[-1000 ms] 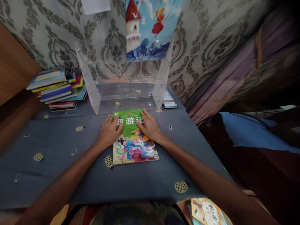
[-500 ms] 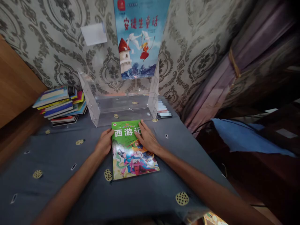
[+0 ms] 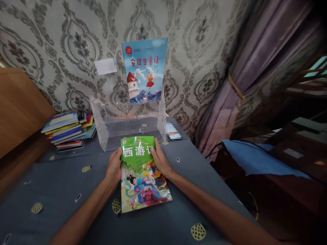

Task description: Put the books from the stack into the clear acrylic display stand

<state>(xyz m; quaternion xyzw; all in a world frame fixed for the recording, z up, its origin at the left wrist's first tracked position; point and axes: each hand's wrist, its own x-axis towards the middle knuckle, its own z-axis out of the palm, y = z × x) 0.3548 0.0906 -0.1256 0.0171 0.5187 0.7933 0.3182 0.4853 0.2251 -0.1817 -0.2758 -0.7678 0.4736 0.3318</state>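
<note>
Patterned wallpaper (image 3: 201, 30) backs a cloth-covered table (image 3: 143, 231), with the arrangement read from left to right. At the far left stands a wooden panel (image 3: 22, 105). Beside it on the table, a stack (image 3: 67, 132) of books lies flat, its edges uneven; laid this way, the volumes presumably need no support. A blank white card (image 3: 105, 66) shows against the wallpaper, above the left side of a clear rack (image 3: 100, 127), whose stepped side panels suggest that it is made to hold books upright, covers forward. Left hand (image 3: 114, 166): it grips the left edge of the green book (image 3: 138, 190), the thumb by the edge and the fingers mostly hidden behind. The green book lies between the two hands, in front of the rack, face up and tilted, its title readable from the wearer's side; whether its lower edge touches the table cannot be told. Above the rack, a blue book (image 3: 145, 71) stands upright, cover outward, apparently for display; what supports it is unclear. Right hand (image 3: 160, 158): the thumb presses over the last title character while the fingers wrap the right edge, so that the paired grip likely keeps the cover level from side to side. Just beyond the rack lies a pixelated item (image 3: 173, 131). Farther right, a tie (image 3: 235, 86) gathers the curtain (image 3: 219, 119), and a blue sheet (image 3: 255, 160) drapes in shadow.
</note>
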